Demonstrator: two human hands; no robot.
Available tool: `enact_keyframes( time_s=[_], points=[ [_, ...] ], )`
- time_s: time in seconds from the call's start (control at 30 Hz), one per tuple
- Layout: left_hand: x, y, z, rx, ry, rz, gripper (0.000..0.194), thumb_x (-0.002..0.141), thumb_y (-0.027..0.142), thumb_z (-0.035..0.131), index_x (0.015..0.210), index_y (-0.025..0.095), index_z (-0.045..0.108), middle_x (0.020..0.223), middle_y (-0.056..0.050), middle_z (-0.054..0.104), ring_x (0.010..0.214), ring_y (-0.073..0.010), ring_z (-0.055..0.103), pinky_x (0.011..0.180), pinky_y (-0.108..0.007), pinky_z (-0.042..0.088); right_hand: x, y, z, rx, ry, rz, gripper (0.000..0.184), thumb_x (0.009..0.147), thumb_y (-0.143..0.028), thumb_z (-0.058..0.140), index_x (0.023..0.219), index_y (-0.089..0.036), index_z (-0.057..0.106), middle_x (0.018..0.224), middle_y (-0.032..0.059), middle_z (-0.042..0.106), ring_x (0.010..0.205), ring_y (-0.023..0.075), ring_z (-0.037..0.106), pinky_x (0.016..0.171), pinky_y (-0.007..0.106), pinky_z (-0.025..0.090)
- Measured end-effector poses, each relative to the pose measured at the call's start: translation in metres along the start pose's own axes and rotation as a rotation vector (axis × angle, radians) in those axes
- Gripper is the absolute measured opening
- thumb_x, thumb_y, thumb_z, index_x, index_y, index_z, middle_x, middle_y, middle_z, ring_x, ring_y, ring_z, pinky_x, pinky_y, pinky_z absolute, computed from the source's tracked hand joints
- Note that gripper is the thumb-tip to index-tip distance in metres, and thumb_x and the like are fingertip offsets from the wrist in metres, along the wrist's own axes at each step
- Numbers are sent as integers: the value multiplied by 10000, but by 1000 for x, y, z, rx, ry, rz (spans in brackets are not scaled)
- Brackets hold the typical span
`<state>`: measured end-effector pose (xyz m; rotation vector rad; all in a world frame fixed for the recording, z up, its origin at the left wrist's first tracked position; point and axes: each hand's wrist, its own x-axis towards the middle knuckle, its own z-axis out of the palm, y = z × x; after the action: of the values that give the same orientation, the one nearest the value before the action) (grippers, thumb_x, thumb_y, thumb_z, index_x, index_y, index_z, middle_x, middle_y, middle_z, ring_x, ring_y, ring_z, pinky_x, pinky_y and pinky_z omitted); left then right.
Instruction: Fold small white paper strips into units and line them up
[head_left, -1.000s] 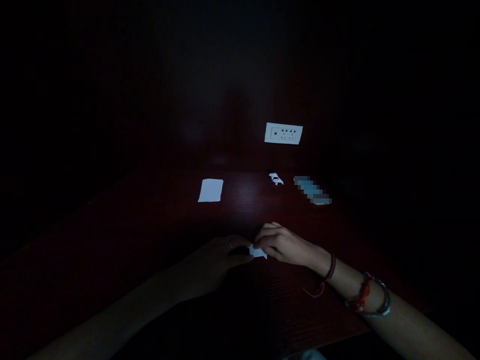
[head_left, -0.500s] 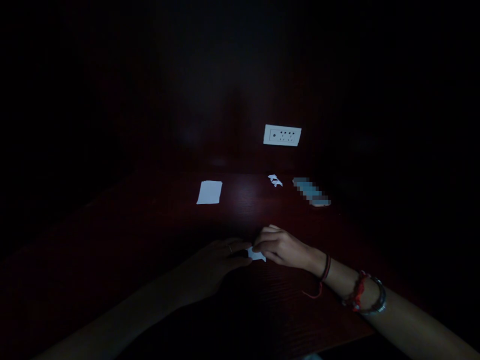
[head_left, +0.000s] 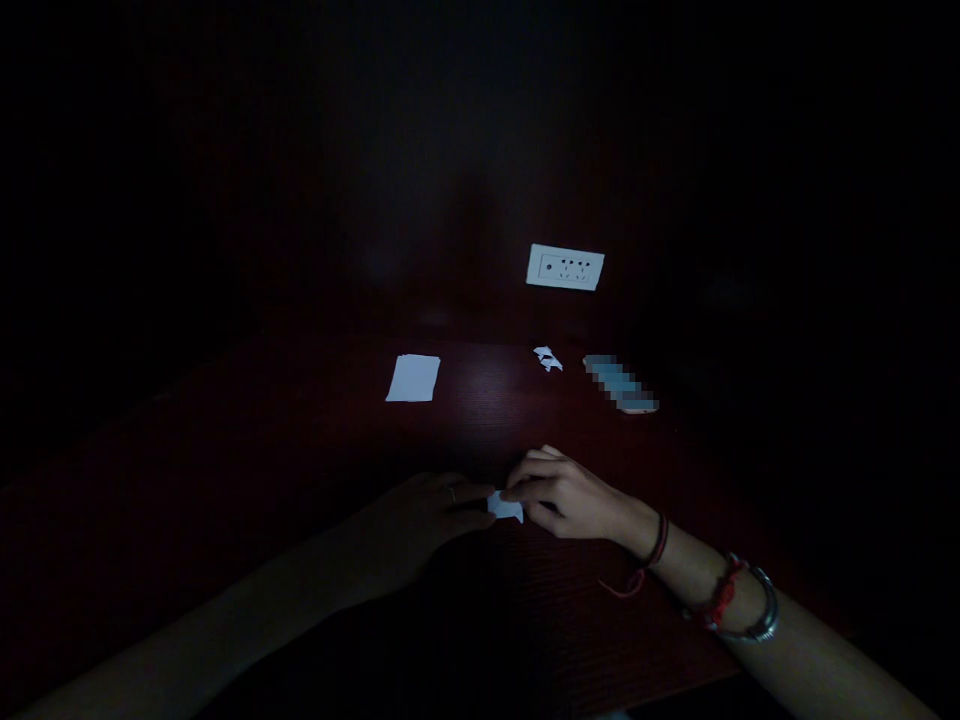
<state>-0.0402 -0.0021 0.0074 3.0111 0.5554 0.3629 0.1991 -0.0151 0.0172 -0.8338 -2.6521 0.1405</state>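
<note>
The scene is very dark. A small white folded piece of paper lies low over the dark red table, pinched between both my hands. My left hand, with a ring on one finger, holds its left edge with closed fingers. My right hand grips its right side, fingers curled over it. Red cords and a metal bangle circle my right wrist and forearm.
A flat white sheet lies farther back on the table. A small folded white paper figure sits to its right, beside a blurred bluish oblong object. A white socket plate is on the back wall.
Both hands have shifted slightly left with the small paper between them. The rest stays in place.
</note>
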Motion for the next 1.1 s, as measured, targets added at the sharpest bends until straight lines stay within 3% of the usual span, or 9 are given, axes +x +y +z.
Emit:
enact_keyframes(
  time_s=[0.2,0.43,0.83,1.1],
  points=[
    [0,-1,1,17,-28,8,612,724,-15,422,1238,311,350,1297,28,359,1133,-223,331,908,-388,280,0,-1,-3,-22,11,69,246,777,-124,444,970,-181,586,870,32,567,827,150,467,785,309,318],
    [2,-3,4,31,-33,9,597,713,-26,419,1205,311,397,1277,26,389,1123,-228,353,906,-396,285,6,0,-3,-135,-18,11,206,774,-134,448,883,-180,617,875,42,542,804,142,468,759,293,323],
    [8,8,-11,41,-13,-11,567,721,-27,398,1178,308,429,1255,30,414,1074,-204,402,894,-360,298,7,-4,-8,-167,-59,22,194,776,-147,433,831,-154,619,812,46,545,763,143,465,747,291,327],
    [3,-1,-1,18,-8,-4,568,734,-2,426,1197,326,402,1280,32,381,1118,-215,370,930,-393,258,5,-5,-7,-189,-60,21,194,775,-153,441,841,-155,623,806,47,537,762,138,465,746,290,333]
  ],
)
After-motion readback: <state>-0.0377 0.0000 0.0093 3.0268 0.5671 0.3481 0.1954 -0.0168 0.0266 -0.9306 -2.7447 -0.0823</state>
